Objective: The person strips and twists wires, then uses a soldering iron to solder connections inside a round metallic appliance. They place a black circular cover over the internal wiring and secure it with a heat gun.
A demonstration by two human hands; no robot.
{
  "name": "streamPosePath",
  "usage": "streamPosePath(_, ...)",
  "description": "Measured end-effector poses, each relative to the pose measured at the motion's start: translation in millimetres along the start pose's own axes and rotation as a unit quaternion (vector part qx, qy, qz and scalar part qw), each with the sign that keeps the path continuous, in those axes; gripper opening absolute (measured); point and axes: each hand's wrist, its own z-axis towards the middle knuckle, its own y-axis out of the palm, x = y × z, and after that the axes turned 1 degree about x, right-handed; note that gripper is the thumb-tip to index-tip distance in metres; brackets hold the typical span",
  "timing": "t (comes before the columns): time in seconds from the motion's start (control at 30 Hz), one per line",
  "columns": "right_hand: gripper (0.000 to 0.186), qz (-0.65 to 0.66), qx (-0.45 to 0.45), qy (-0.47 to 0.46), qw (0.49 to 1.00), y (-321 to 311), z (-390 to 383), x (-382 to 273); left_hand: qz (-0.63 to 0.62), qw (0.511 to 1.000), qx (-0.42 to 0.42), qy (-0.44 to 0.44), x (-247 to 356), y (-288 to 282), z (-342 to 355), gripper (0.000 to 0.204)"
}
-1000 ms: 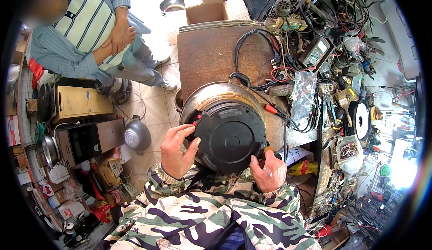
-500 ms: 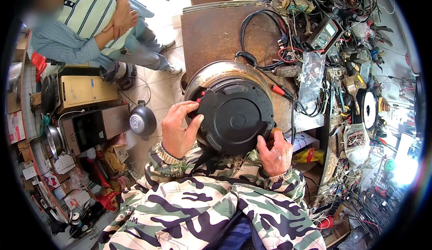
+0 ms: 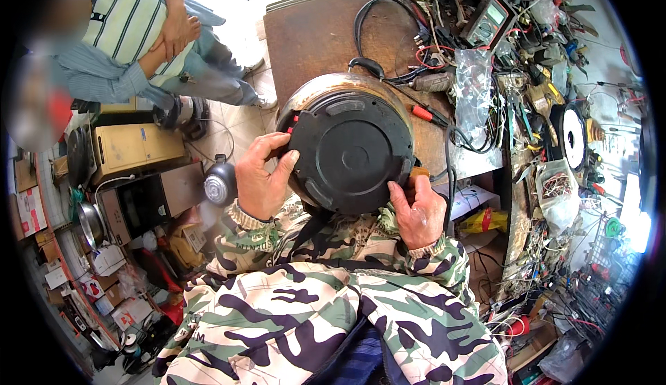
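Note:
An upturned electric pot sits at the near edge of the bench, its round black plastic base facing up. Beyond the base shows a stained metal wall. My left hand grips the base's left edge, finger and thumb on the rim beside a small red part. At the lower right edge, my right hand has its thumb on top of the rim, with its other fingers curled at the side and partly hidden. A black handle sticks out at the far side.
Black cables and a red-tipped probe lie on the wooden bench. Tools, wires and a multimeter crowd its right side. A person with crossed hands stands at far left. A small dark pan is on the left.
The whole view has shifted, so the pot and bench sit slightly higher and further left. Both hands keep their hold on the base, with little change of grip.

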Motion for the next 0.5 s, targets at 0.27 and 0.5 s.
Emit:
streamPosePath(0.27, 0.041, -0.050, 0.044, -0.064, 0.996, 1, -5, 0, -0.019, 0.999, 0.000, -0.030, -3, 2, -1, 0.029)
streamPosePath(0.5, 0.036, -0.075, 0.099, -0.103, 0.987, 5, -9, 4, -0.044, 0.998, -0.021, -0.049, -3, -1, -2, 0.029)
